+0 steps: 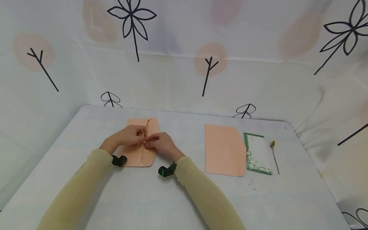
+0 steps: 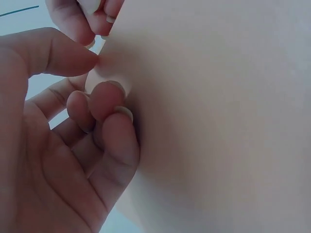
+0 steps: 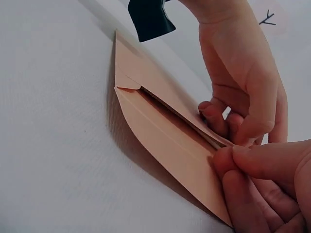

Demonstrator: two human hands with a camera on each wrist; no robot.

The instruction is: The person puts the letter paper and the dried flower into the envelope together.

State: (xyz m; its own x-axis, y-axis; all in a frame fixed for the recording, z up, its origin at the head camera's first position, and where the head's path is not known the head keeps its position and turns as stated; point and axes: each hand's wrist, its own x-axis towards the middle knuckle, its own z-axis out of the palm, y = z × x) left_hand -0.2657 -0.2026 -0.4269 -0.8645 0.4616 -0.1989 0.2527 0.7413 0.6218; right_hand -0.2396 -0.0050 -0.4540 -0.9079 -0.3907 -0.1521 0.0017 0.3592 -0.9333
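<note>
A: If we lay a clock face on the table point(image 1: 148, 203), with twelve at the far edge, where do we have the envelope point(image 1: 135, 156)?

B: We find it near ten o'clock, under both hands. The right hand point(image 1: 163, 144) pinches the paper between thumb and finger beside the long slit point(image 3: 180, 117). The left hand point(image 1: 130, 134) has its fingers curled, and its thumb and finger seem to pinch the same edge; what the other fingertips touch, we cannot tell.

A: What should make us worry?

B: First, a tear. The fingertips of the two hands are very near each other, so if they pull in different directions, the thin edge could rip, we think.

A: And a crease?

B: Possible also. One side of the envelope seems to stand a little off the table, so a hard push could bend it.

A: What about the other side?

B: At two o'clock we have a second envelope point(image 1: 225, 151), and the right sleeve point(image 1: 205, 189) is near it. If that arm swings towards three, it could push this paper into the card point(image 1: 258, 153) just beside it, and then the flower point(image 1: 272, 144), farther out.
</note>
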